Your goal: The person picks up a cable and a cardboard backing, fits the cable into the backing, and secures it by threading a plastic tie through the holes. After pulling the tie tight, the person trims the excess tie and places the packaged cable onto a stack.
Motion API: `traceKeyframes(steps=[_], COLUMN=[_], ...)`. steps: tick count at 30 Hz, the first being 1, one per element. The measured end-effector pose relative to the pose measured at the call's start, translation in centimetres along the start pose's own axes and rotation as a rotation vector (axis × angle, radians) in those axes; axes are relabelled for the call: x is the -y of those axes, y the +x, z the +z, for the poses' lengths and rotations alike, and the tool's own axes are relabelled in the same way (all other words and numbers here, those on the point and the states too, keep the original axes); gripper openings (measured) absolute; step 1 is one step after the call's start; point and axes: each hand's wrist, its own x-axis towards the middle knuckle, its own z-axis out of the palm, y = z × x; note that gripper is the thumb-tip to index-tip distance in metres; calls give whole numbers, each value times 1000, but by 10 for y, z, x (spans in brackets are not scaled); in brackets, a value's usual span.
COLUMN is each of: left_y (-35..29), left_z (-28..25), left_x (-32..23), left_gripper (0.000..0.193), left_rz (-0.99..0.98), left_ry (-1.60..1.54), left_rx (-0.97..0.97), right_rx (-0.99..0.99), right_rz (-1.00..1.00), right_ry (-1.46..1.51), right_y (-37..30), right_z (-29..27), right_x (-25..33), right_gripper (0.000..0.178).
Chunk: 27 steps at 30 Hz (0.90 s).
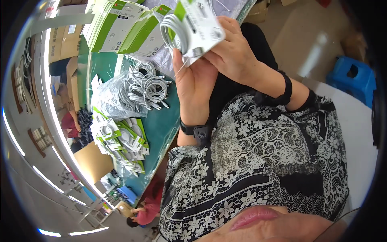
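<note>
Raised over the table edge is a white and green packaging card (205, 30) with a coiled grey-white cable (180, 32) on its front. My right hand (238, 52) grips the card at its right side, fingers behind it. Under the lower edge, my left hand (195, 82) holds the card and coil, with its thumb up beside the cable; some of its fingers are hidden. A thin white tie end sticks out near that thumb. Left of my hands, loose coiled cables (147, 86) spill from a clear plastic bag (111, 94).
Stacks of flat green and white cards (117, 26) stand at the table's far side. Carded cables (123, 139) lie heaped on the green tabletop (161, 121). A blue stool (352, 78) is at the right. Other people (147, 211) sit farther along on the left.
</note>
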Motion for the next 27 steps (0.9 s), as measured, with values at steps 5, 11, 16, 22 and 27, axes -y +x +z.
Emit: traceKeyframes(steps=[5, 11, 16, 22, 27], left_y=[3, 4, 8, 0, -4], left_z=[-32, -32, -34, -33, -32], left_x=[-11, -9, -8, 4, 5], left_gripper=[40, 38, 37, 38, 37], left_rz=[-118, 77, 374, 382, 403], left_ry=[234, 384, 547, 619, 605], left_rx=[222, 22, -17, 25, 94], right_rx=[49, 192, 636, 335, 405], right_rz=[177, 187, 275, -32, -120], right_ry=[114, -27, -167, -263, -192], right_y=[-24, -21, -5, 20, 17], right_z=[-3, -8, -42, -37, -35], right_x=[-14, -14, 24, 25, 11], right_gripper=[21, 22, 26, 31, 35])
